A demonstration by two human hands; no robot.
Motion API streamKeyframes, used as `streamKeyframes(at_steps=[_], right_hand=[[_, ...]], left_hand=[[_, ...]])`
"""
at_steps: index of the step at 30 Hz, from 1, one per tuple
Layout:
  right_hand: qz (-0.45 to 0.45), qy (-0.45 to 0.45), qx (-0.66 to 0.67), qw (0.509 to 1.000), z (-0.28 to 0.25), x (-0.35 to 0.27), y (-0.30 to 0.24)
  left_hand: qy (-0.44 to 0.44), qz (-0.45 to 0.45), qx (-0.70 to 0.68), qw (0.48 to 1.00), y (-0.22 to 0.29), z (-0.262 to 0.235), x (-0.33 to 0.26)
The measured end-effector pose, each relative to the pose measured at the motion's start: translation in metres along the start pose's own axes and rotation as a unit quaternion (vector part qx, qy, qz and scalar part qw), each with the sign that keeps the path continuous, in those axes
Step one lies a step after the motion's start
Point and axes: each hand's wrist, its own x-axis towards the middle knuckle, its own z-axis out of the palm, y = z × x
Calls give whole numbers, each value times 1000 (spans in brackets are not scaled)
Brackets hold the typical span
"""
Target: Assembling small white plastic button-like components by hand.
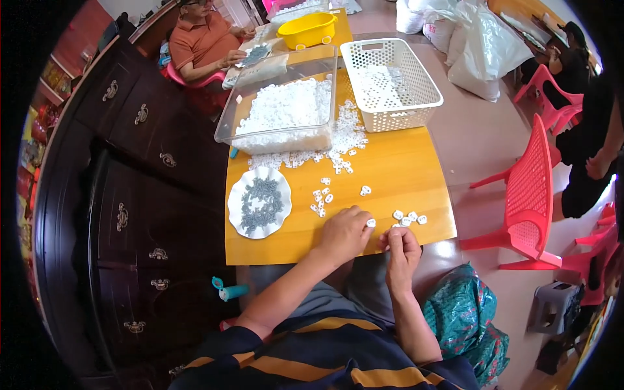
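Note:
My left hand point(346, 235) is closed at the table's near edge, pinching a small white plastic piece point(371, 223) between thumb and fingers. Just right of it, my right hand point(401, 252) has its thumb and fingertips pressed together; whatever they hold is too small to make out. Beyond the right hand lies a loose group of white pieces point(413, 216). Several more white pieces point(321, 200) lie beyond the left hand, with a couple point(365, 190) to their right. On the left, a white wavy-rimmed plate point(285, 207) bears many small grey screw-like parts point(250, 218).
A clear plastic bin point(276, 142) heaped with white pieces stands farther back, more spilled around it. Beside it is a white perforated basket point(404, 119); behind, a yellow tub point(309, 30). Another person point(201, 39) sits far left. Dark drawers point(143, 214) line the left; red chairs point(530, 188) stand right.

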Motion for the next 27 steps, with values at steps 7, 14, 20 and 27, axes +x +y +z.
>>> streamKeyframes(at_steps=[7,14,20,27], right_hand=[[3,-17,-1,1000,6,-5,1],[9,-22,-19,1000,5,-4,-2],[13,-36,-13,999,7,-5,-2],[27,-43,-3,999,8,-6,-2]], left_hand=[[12,37,-22,999,6,13,15],[47,13,2,999,-14,-3,28],[68,6,32,997,-29,-5,47],[34,23,33,999,-40,6,49]])
